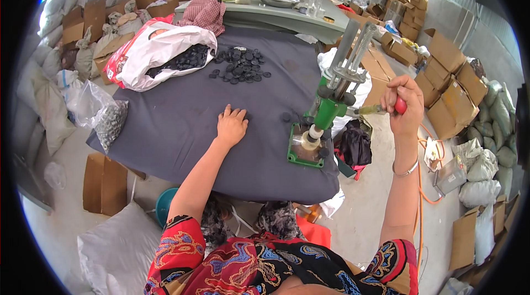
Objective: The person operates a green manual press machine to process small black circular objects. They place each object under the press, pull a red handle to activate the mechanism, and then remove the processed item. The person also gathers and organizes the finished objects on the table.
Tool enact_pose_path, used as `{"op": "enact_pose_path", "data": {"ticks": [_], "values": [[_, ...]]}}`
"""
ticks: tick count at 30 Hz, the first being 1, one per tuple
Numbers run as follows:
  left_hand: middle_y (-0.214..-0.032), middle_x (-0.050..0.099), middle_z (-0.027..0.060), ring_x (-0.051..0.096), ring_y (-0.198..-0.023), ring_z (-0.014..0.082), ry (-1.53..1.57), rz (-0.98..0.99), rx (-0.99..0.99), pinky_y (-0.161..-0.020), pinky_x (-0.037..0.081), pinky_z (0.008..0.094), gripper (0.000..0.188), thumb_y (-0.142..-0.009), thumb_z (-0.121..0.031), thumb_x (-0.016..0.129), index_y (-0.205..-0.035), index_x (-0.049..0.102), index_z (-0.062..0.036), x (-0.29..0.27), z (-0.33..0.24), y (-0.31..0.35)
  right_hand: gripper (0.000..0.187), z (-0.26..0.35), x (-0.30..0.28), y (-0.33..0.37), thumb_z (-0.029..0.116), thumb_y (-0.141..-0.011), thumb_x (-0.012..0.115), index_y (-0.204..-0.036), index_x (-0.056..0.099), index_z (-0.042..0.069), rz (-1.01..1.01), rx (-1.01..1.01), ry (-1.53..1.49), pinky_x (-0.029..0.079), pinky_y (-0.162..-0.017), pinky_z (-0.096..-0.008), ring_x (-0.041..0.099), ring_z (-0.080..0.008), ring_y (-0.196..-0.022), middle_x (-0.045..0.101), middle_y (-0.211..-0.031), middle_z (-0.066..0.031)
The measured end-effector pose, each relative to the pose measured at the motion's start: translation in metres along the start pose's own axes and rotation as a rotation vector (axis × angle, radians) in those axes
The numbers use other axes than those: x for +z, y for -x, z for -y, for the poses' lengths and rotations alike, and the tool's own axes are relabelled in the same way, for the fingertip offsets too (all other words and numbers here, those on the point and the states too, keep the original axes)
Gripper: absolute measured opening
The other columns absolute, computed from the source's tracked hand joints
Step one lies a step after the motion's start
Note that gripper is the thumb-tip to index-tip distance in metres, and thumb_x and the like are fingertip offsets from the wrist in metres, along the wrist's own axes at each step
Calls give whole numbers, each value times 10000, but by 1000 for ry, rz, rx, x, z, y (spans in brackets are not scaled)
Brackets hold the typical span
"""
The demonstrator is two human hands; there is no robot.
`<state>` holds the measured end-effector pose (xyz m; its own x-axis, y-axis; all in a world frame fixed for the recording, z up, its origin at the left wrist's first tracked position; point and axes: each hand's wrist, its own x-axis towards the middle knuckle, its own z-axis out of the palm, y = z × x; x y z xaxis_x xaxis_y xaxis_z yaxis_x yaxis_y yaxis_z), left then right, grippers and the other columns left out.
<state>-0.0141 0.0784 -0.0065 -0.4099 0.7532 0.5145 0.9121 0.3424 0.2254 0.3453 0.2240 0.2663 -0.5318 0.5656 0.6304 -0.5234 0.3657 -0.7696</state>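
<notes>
My left hand [232, 126] lies palm down on the dark cloth of the table [182, 124], its fingers stretched out and holding nothing. On the table's right side stands a green hand press [324, 108] with a spring and metal rods at its top. My right hand [407, 102] is closed around its lever, and the lever's red knob [400, 105] shows between the fingers. Under the press head, a pale round die [310, 139] sits over the green base; whether a piece lies in it cannot be made out. Small black discs [240, 67] are heaped beyond my left hand.
A white and red sack [143, 57] spills more black discs at the far left. A clear bag of small grey pieces [112, 121] hangs by the left edge. Behind stands another table [259, 11] with a metal tray [279, 0]. Cardboard boxes [450, 82] crowd the right.
</notes>
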Motion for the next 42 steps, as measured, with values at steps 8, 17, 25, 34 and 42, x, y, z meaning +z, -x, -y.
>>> {"op": "enact_pose_path", "data": {"ticks": [8, 17, 25, 34, 42], "values": [[-1092, 684, 105, 486, -1242, 353, -47, 96, -25, -1040, 317, 536, 416, -773, -246, 733, -1136, 654, -59, -29, -15, -1, 183, 0, 3, -1, 94, -855, 496, -887, 594, -57, -11, -1, -32, 399, -504, -287, 431, -127, -453, 481, -542, -61], [-1023, 678, 128, 555, -1106, 304, 5, 41, 37, -983, 384, 459, 353, -748, -139, 745, -1075, 655, -40, -34, -38, 1, 219, -6, -8, -7, 124, -836, 508, -902, 613, -56, 5, 19, -28, 378, -497, -293, 410, -145, -466, 461, -559, -59], [-1042, 665, 171, 659, -907, 288, 808, 54, 16, -775, 523, 343, 638, -715, -59, 747, -1313, 529, -28, -22, -141, 26, 213, -2, -3, -10, 100, -839, 507, -877, 631, -69, 30, -31, -18, 412, -511, -291, 447, -133, -473, 528, -583, -84], [-1076, 674, 189, 641, -943, 343, 657, 15, 9, -851, 492, 406, 747, -716, -79, 759, -1378, 421, 2, -16, -190, 20, 248, -1, 0, -9, 135, -871, 466, -935, 605, -61, 14, -25, 70, 370, -559, -309, 395, -136, -509, 447, -564, -54], [-1122, 670, 206, 624, -1057, 345, 733, 26, -79, -925, 464, 406, 766, -716, -96, 776, -1360, 398, 75, 0, -199, 10, 260, -1, -1, -5, 149, -860, 471, -935, 600, -64, 7, -23, 67, 368, -561, -315, 397, -139, -517, 443, -572, -55]]}}
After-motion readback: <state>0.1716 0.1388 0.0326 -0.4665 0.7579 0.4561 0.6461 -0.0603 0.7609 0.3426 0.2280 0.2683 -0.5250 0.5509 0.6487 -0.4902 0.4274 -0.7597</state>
